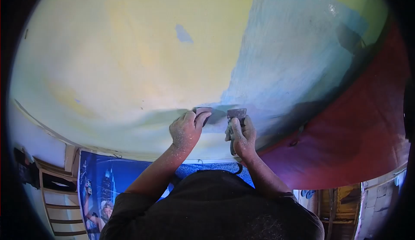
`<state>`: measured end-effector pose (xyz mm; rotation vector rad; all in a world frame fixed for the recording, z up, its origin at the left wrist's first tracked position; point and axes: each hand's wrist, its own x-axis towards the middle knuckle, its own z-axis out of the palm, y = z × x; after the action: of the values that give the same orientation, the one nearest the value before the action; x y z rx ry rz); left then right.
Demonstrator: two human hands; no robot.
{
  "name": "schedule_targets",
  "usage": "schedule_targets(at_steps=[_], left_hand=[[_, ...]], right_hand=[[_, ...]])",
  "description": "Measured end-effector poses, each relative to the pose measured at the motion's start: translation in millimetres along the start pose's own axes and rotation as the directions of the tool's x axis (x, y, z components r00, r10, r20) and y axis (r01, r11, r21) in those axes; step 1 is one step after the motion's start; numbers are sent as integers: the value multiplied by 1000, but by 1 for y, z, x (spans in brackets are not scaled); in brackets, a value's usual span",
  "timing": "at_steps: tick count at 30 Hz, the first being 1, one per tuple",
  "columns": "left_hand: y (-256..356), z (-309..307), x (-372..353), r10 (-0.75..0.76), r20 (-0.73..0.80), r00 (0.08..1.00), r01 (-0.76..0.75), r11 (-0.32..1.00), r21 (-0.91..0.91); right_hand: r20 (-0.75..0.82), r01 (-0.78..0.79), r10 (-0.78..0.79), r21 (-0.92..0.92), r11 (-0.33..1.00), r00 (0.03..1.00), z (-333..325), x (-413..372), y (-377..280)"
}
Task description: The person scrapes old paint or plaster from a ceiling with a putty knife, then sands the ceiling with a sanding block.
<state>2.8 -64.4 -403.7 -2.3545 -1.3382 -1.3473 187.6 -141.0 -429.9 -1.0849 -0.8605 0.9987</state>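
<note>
A broad surface [181, 67], patched in pale yellow and light blue paint, fills most of the head view. My right hand [244, 137] is closed around a putty knife [237, 113], its dark, wide blade pointing up and my thumb along the front. To its left, my left hand [186, 130] pinches a small flat scraper-like piece [204, 110] with a pinkish-grey face between thumb and fingers. That piece is at or very near the painted surface; exact contact cannot be told. Pale dust or specks cover both hands and forearms.
A dark red panel [346, 140] borders the painted surface on the right. Below left are a blue printed banner [97, 171] and wooden shelves [62, 199]. Wooden framing [333, 209] and a pale block wall [378, 205] show at lower right.
</note>
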Motion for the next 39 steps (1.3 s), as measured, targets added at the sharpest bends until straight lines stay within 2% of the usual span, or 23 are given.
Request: schedule_targets(at_steps=[2,5,8,11,14,15,19,22,26,29,32,39], left_hand=[[1,1,-8,-9,-41,999,8,999,-44],[9,8,-10,85,-151,985,-109,981,-158],[17,1,-28,28,-61,998,-36,988,-150],[22,-3,-42,-3,48,999,15,966,-258],[32,-2,-36,-7,128,992,47,948,-315],[34,-5,-30,42,134,990,7,937,-350],[36,-12,-10,262,243,934,-183,936,-302],[34,-18,-9,239,372,897,-152,957,-248],[26,-13,-6,249,427,869,-178,964,-200],[29,-15,-9,256,448,857,-186,963,-195],[36,-18,-6,259,458,851,-194,963,-185],[33,-15,-6,197,549,812,-147,980,-134]], right_hand=[[24,23,-22,-53,998,999,-1,0,-4],[63,8,-4,-54,999,998,-7,2,-2],[54,-11,13,-55,998,998,-5,1,-6],[26,34,-34,-26,999,999,2,-1,-7],[-8,97,-97,-11,995,995,5,2,5],[-14,98,-98,1,995,995,6,0,3],[-32,129,-129,13,992,991,15,-2,-15],[-18,129,-129,-4,992,991,14,-6,-17],[-4,89,-89,14,996,996,8,-1,-2],[-2,63,-63,-62,996,998,10,-4,-17],[31,120,-120,-11,993,992,7,-3,-11],[-8,61,-61,2,998,998,8,-3,-6]])
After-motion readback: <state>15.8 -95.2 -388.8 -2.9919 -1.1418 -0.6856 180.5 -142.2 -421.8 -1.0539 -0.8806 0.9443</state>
